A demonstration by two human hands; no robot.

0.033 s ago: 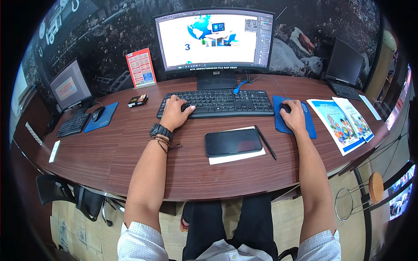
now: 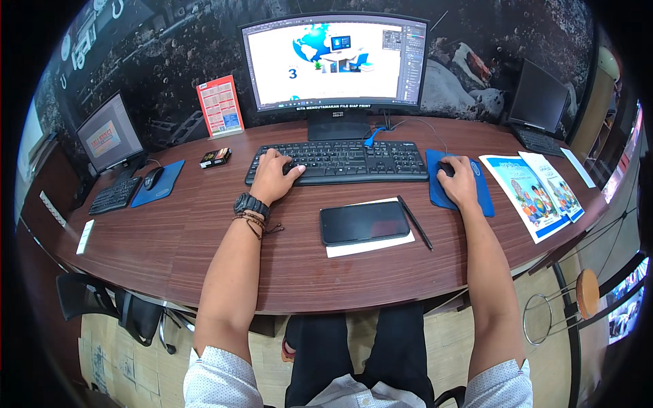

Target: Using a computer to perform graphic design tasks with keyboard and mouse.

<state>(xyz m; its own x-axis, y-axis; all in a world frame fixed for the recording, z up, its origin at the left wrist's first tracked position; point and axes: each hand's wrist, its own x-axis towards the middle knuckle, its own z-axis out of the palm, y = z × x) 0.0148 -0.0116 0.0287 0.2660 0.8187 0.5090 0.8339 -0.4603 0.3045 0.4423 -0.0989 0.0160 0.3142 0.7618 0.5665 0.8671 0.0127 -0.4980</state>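
Observation:
My left hand [image 2: 274, 178] rests on the left end of a black keyboard [image 2: 360, 163], its fingers apart on the keys and thumb toward the lower row. A black watch [image 2: 250, 204] and braided cords circle that wrist. Over on the right, my right hand [image 2: 460, 182] is curved around a dark computer mouse [image 2: 445, 168], which it mostly covers, on a blue mouse pad [image 2: 482, 198]. Behind the keyboard, a wide monitor [image 2: 381, 85] displays a design with a blue globe and a desk. Between my forearms lie a black phone [image 2: 373, 223] on white paper [image 2: 371, 247] and a black pen [image 2: 416, 224].
Printed booklets [image 2: 534, 194] lie right of the mouse pad. A small dark box [image 2: 215, 158] and a red-framed calendar [image 2: 221, 105] stand left of the monitor. Second computers occupy both ends, with a monitor [image 2: 110, 132] at left and another [image 2: 539, 97] at right. A round-seated stool [image 2: 588, 294] stands beyond the desk's edge.

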